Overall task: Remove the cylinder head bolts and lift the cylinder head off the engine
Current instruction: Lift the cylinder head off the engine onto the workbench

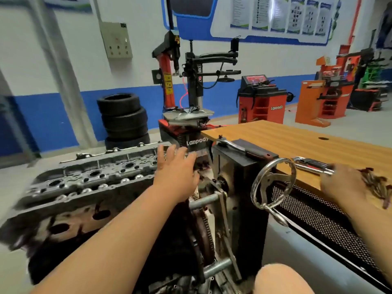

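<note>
The grey aluminium cylinder head (89,177) lies on top of the dark engine block (63,228), which is bolted to an engine stand (235,187). My left hand (176,168) rests with straight fingers on the near end of the head. Over the wooden bench edge my right hand (341,183) grips a chrome tool (314,168). Beside that hand lies a pile of dark rusty bolts (375,185). A ratchet (244,148) lies on top of the stand.
The stand's chrome handwheel (273,183) sits between my hands. The wooden bench (297,139) runs to the right. Behind stand a tyre changer (186,92), a stack of tyres (124,117) and red and orange wheel balancers (261,100).
</note>
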